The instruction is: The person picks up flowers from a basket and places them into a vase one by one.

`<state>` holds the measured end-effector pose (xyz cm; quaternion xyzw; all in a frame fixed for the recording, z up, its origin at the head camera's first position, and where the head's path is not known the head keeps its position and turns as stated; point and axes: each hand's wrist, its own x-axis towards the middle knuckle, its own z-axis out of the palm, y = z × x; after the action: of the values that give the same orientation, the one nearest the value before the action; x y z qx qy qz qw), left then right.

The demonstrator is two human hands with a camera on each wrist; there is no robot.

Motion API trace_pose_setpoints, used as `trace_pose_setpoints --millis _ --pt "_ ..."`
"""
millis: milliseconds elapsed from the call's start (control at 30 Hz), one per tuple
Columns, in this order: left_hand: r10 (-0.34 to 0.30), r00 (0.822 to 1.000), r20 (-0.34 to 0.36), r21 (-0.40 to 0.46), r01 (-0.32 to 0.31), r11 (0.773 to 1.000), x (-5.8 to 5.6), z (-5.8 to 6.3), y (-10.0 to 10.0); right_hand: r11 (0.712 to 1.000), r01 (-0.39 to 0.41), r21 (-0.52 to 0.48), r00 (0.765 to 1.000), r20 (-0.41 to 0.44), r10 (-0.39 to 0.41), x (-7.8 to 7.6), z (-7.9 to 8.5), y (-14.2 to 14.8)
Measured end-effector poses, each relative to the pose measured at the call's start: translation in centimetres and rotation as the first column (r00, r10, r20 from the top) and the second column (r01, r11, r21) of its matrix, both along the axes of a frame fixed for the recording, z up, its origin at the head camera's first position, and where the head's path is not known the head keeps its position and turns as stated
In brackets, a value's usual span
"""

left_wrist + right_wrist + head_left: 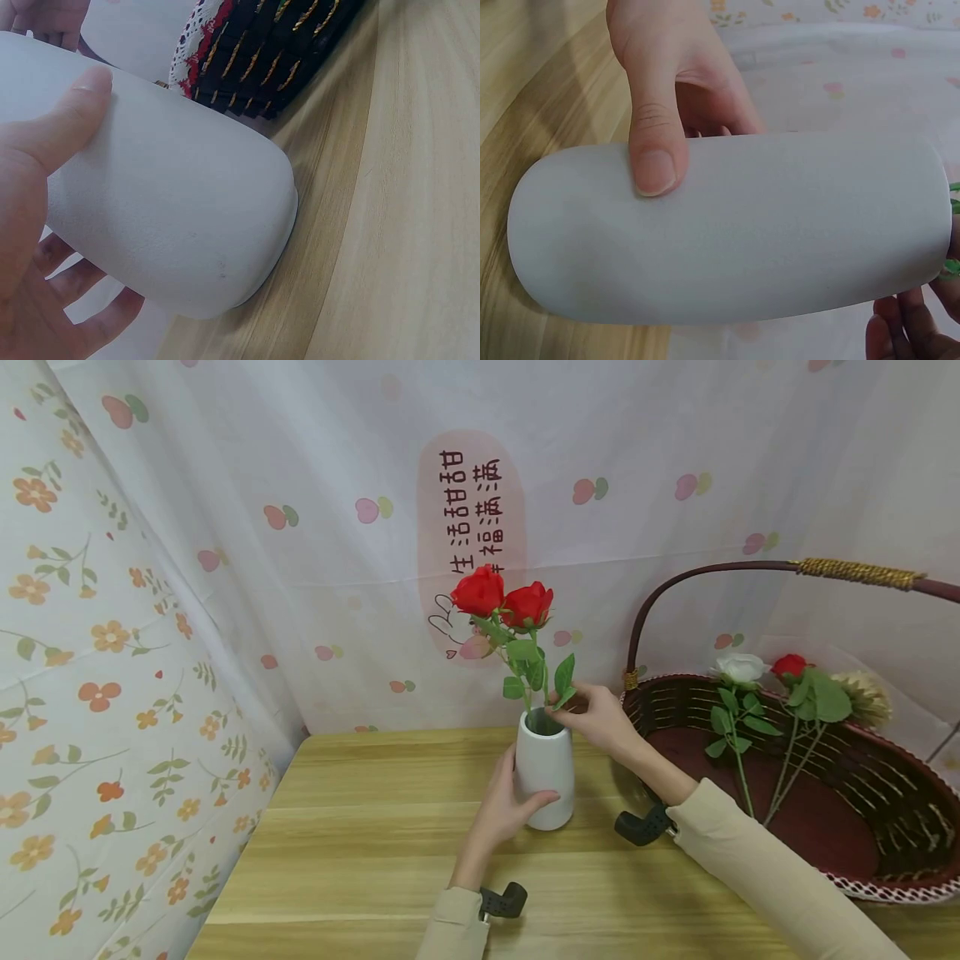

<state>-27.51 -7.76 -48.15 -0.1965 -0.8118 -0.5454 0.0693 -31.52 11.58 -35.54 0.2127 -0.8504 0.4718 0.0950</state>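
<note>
A white vase [545, 777] stands upright on the wooden table, its base on the boards in the left wrist view. My left hand [504, 806] grips it from the left, thumb [656, 154] across the front and fingers round the far side. Two red roses [478, 592] with green leaves rise from its mouth, leaning slightly left. At the rim, my right hand [598, 720] pinches the right-hand rose [528, 606] low on its stem, beside a leaf. The fingertips are partly hidden by the leaves and rim.
Right of the vase stands a dark woven basket [873, 777] with a tall arched handle [678, 578]. In it lie a white rose [741, 668], a red rose [791, 667] and a pale beige flower [862, 697]. A printed curtain [315, 568] hangs behind the table.
</note>
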Motion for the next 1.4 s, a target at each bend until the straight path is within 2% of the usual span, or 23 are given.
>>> trace_pose_setpoints --millis 333,667,933,1400 --pt "-0.001 1.000 -0.001 -0.001 0.001 1.000 0.0 -0.2 0.0 1.000 -0.027 0.001 0.999 0.039 0.027 0.0 0.1 0.2" --pt "0.010 1.000 0.005 -0.002 -0.010 1.000 0.0 -0.2 0.0 0.997 -0.053 -0.051 0.995 0.082 0.057 0.2 0.2 1.3" --pt "0.024 1.000 0.001 -0.003 -0.024 1.000 0.1 0.0 0.0 0.991 -0.098 -0.090 0.993 0.064 0.104 0.5 -0.2 2.4" --pt "0.036 0.999 -0.012 -0.018 -0.036 0.999 0.1 0.1 0.0 0.993 -0.092 -0.067 0.993 0.063 0.097 1.4 -0.2 4.2"
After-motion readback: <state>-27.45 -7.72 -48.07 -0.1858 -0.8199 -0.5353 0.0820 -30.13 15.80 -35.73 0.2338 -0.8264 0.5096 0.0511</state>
